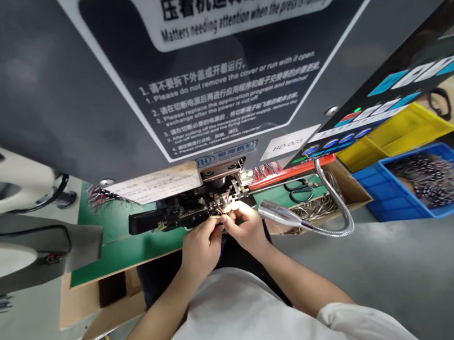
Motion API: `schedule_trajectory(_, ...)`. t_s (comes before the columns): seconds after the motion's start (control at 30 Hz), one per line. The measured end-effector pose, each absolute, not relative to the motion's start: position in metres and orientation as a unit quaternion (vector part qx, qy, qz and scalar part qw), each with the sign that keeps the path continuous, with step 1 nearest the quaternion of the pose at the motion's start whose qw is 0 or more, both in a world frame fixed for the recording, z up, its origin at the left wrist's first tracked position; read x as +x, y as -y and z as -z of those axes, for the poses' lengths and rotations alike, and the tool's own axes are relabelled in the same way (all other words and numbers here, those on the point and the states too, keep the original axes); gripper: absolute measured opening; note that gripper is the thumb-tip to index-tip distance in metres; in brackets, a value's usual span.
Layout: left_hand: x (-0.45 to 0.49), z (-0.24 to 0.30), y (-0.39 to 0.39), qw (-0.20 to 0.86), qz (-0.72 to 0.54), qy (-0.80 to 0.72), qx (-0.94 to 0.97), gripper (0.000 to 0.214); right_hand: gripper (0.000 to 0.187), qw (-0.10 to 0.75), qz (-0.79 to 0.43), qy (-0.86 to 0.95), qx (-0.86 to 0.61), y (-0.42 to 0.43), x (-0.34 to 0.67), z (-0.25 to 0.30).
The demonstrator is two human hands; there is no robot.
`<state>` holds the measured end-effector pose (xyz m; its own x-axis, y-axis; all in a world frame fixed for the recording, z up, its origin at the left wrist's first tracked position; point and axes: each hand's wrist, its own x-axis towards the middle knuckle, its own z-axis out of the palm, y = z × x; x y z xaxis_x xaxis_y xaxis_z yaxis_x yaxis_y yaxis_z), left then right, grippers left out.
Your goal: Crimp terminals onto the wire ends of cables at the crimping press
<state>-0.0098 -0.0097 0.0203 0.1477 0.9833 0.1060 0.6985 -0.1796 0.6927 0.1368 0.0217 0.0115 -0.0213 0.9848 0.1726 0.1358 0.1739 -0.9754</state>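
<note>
Right up close, filling the top of the view, it's one big dark-grey metal machine housing (28, 97), carrying one black-and-white printed notice panel (209, 53) with four numbered warnings, plus two round screws along its lower edge. Down below, here's the action: two bare hands, fingertips meeting at the centre, right in front of the black metal press tooling (174, 216). The left hand (200, 248) comes in from the lower left, knuckles up, thumb and forefinger pinched together; the right hand (247, 229) mirrors it, fingers curled, forefinger reaching towards the tooling. Both look clamped on a few thin wires (216, 216), too small to count, sitting between the fingertips at the tooling's front edge. Both forearms angle inward, elbows wide, over one white shirt (250, 325). Just to the right hangs one silver gooseneck lamp (278, 214), its head tipped towards the hands. Behind it, one red bar (296, 173) and one tool with dark looped handles (301, 190) on the green tabletop (128, 253). Farther right, one brown cardboard box (360, 191), then one blue plastic bin (442, 210) heaped with one mass of multicoloured wires (433, 182), too many to count, with yellow plastic trays (400, 130) behind.
</note>
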Motion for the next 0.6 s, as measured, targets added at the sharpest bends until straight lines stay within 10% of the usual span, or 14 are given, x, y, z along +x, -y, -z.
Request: schedule_trajectory(0.6,-0.0114,-0.0213,0.0066,0.409,-0.319,-0.552,0.652,0.018,0.018,0.493,-0.517,0.513,-0.476,-0.023,0.1372,-0.0037)
